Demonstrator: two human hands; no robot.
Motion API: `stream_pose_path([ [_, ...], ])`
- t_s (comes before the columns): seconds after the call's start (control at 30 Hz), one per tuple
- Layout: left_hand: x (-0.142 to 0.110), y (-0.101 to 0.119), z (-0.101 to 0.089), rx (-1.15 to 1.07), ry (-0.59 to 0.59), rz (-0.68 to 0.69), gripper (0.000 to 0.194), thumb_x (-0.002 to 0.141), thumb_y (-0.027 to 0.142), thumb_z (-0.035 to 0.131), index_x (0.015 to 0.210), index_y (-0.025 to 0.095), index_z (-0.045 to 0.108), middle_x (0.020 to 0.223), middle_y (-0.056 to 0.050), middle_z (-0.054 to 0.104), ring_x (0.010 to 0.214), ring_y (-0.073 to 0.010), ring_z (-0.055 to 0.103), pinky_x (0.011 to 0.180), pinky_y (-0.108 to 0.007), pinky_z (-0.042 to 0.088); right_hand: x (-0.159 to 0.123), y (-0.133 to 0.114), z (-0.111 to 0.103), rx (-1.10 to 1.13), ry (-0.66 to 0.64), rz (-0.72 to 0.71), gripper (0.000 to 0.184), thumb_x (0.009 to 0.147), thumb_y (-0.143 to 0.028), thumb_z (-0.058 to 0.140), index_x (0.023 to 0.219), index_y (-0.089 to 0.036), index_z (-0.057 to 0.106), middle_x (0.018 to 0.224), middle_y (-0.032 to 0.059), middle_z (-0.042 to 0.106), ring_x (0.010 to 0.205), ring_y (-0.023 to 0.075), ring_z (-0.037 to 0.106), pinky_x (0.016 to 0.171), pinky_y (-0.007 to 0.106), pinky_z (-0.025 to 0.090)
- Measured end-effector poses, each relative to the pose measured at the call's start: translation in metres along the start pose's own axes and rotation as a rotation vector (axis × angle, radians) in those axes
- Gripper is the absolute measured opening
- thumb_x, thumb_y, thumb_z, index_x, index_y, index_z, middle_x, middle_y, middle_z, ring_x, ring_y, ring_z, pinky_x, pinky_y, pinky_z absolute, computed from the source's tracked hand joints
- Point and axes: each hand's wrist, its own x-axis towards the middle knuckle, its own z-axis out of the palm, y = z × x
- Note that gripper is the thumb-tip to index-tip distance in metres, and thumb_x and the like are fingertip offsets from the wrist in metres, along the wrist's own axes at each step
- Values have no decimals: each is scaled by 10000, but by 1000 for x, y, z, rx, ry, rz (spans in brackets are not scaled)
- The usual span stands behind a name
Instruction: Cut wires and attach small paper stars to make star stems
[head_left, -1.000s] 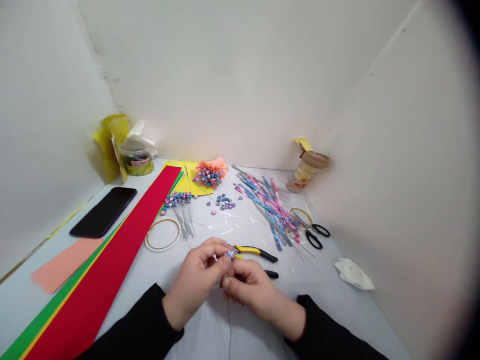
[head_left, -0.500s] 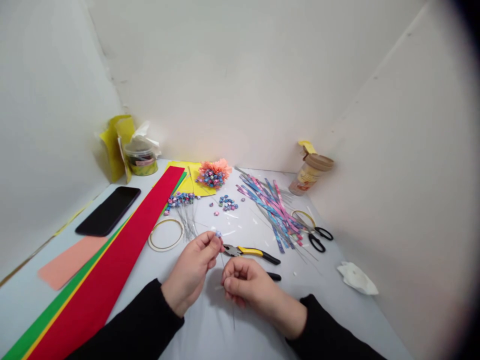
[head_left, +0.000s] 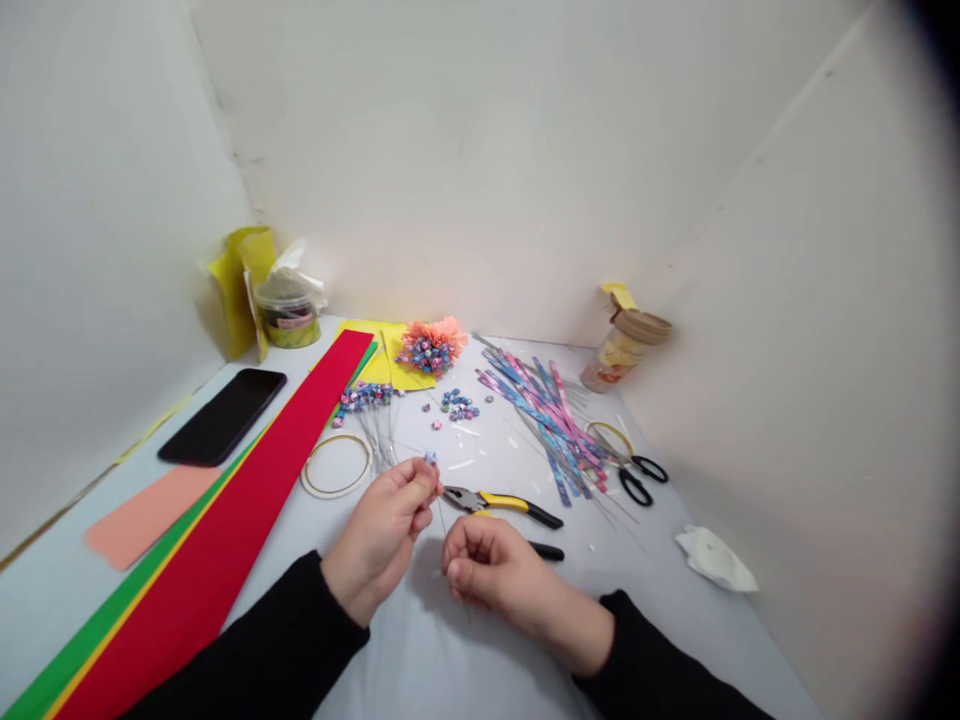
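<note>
My left hand [head_left: 386, 525] pinches a small blue and pink paper star [head_left: 430, 458] at its fingertips, just above the table. A thin wire [head_left: 442, 520] runs down from the star into my right hand [head_left: 487, 565], which is closed around the wire's lower part. Yellow-handled pliers [head_left: 499, 503] lie on the table just beyond both hands. A bunch of wires tipped with stars [head_left: 367, 415] lies past my left hand.
A pile of loose stars [head_left: 457, 405], coloured paper strips [head_left: 544, 415], black scissors [head_left: 634, 475], tape rings [head_left: 336, 466], a star bouquet [head_left: 429, 348], a black phone [head_left: 223, 415], red and green foam sheets [head_left: 225, 520], a cup [head_left: 626, 345], a tub [head_left: 287, 312], and crumpled paper [head_left: 712, 560].
My hands have drawn apart: the left hand carried the star up and away from the right, showing a length of wire between them. The view shifted slightly.
</note>
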Motion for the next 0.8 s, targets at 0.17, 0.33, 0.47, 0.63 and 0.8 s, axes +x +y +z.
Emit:
stream_pose_path([
  [0.17, 3, 4, -2, -35, 29, 56, 254, 618, 290, 765, 668, 141, 566, 626, 33, 523, 530, -49, 407, 423, -141, 280, 1, 0, 0, -1, 14, 33, 332, 671, -442, 698, 726, -176, 507, 543, -61, 542, 397, 39, 376, 399, 171, 288],
  [0.33, 4, 5, -3, -51, 29, 59, 258, 612, 286, 771, 654, 137, 565, 623, 29, 512, 542, -55, 417, 415, -142, 275, 1, 2, 0, -43, 5, 2, 310, 680, -406, 699, 690, -181, 485, 526, -69, 522, 404, 34, 348, 396, 167, 254],
  [0.47, 6, 10, -5, -82, 36, 84, 283, 601, 303, 780, 694, 141, 567, 645, 37, 498, 542, -53, 405, 419, -144, 276, 1, 4, 1, -47, 25, 46, 298, 678, -400, 693, 727, -176, 504, 551, -62, 543, 400, 35, 360, 391, 168, 272],
  [0.63, 7, 9, -5, -71, 49, 117, 270, 624, 315, 768, 724, 148, 580, 694, 26, 521, 598, -69, 449, 468, -162, 314, 2, -1, 0, -46, 98, 21, 237, 675, -343, 670, 707, -178, 503, 545, -59, 542, 387, 35, 340, 383, 174, 252],
  [0.8, 1, -2, 0, 234, -39, 94, 184, 681, 286, 716, 730, 146, 607, 686, 32, 549, 522, -60, 392, 491, -199, 297, 1, -5, -3, -89, 191, -72, 172, 684, -284, 635, 684, -192, 490, 552, -57, 529, 417, 53, 357, 441, 197, 288],
])
